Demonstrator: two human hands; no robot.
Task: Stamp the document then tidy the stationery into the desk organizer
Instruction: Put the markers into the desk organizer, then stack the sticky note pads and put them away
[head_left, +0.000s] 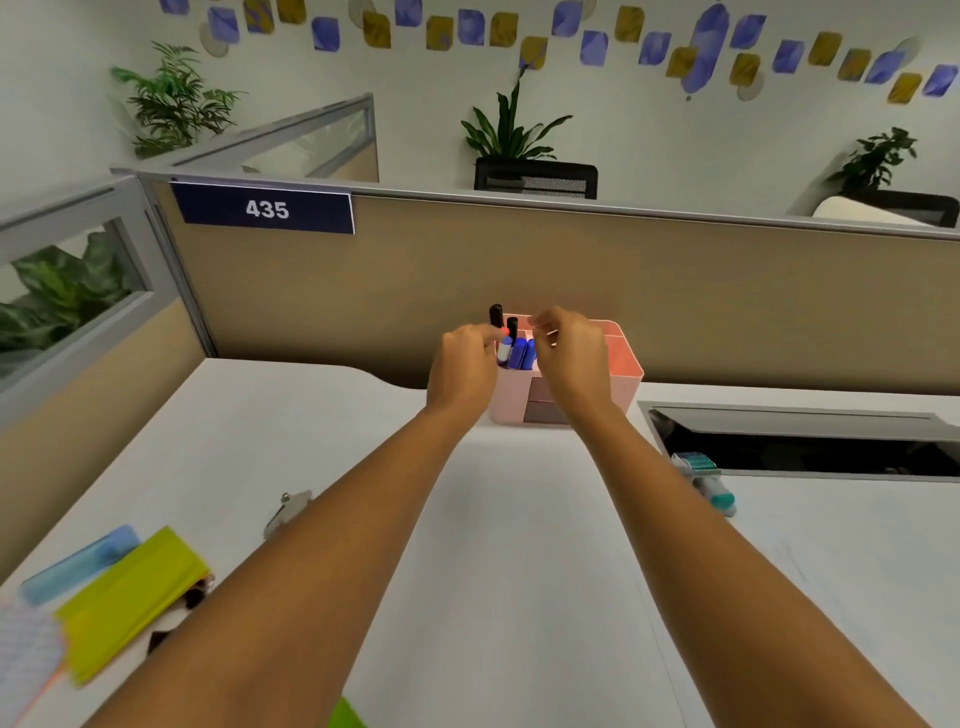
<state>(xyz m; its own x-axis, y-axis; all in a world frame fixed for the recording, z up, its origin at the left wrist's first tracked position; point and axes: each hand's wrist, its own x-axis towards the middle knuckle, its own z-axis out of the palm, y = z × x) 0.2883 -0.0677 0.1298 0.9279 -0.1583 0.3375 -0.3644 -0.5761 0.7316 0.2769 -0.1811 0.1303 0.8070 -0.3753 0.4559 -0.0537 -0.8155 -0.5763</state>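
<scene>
A: Organizer (623, 382), where?
B: Back of desk (519, 519), against partition (675, 291), blue markers (520, 355) inside.
A: Hands?
B: Left hand (465, 366) grips a black marker (496, 315); right hand (574, 353) pinches a thin item (552, 335), too small to name.

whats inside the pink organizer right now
Black markers and blue markers stand in its left compartment. The left hand and right hand cover much of the pink organizer's other compartments.

Markers (516, 352) in organizer (623, 382) on desk (498, 545)
</scene>
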